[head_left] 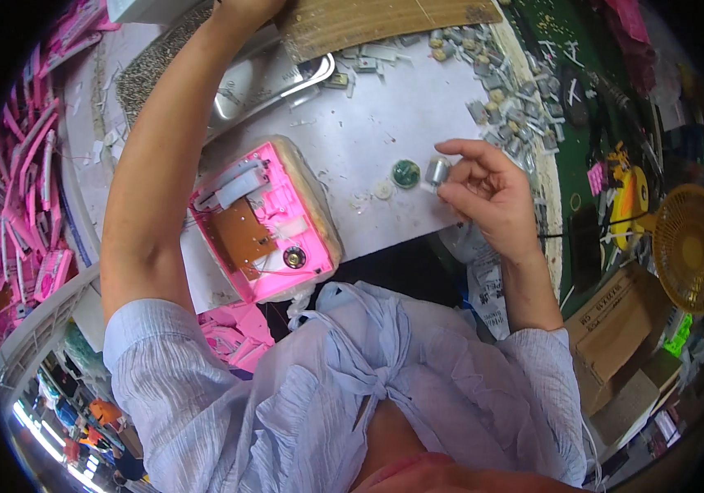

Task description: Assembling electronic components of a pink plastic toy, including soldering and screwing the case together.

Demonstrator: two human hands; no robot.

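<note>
My right hand pinches a small silver cylindrical motor between thumb and fingers, just above the white table. A round green circuit disc and a small white gear lie on the table right beside it. My left arm stretches far up the picture; my left hand is mostly cut off by the top edge, next to a brown cardboard sheet. An open pink plastic toy shell with a brown board, wires and a small speaker lies between my arms.
A metal tray sits at the back. Several small grey motors are piled at the right rim. Pink shells are stacked at the left. A yellow fan and cardboard boxes stand at the right.
</note>
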